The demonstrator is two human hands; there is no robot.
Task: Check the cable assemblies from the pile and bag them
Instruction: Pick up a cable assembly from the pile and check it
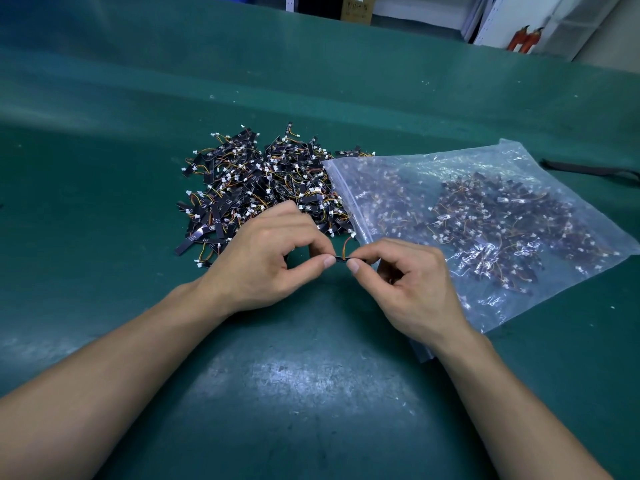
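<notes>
A green table (pixel 311 393) fills nearly the whole view, its mat scuffed pale nearer the person than the pile (pixel 266 181). Beyond the pile, past the table's far edge, stand white shelving (pixel 485 19), a brown box (pixel 358 8) and two red extinguishers (pixel 524 38).

Right of the pile lies a clear zip bag (pixel 502 157), flat on the table, its open edge overlapping the pile's right side; many assemblies show through the plastic. Farther right of the pile, beyond the bag, lies a black strap (pixel 588 169).

The pile is a loose heap of short black strips with thin red, yellow and orange wires ending in small white plugs, pointing every way.

Just on the near side of the pile, both hands hold one assembly (pixel 343 259). The left hand (pixel 273 258) pinches its left end between thumb and forefinger, and the right hand (pixel 412 285) pinches its right end the same way, the other fingers curled in. Its black strip runs left to right between the thumbs, mostly hidden by fingertips. Red and yellow wires rise from its middle and curve towards the pile's near right corner.
</notes>
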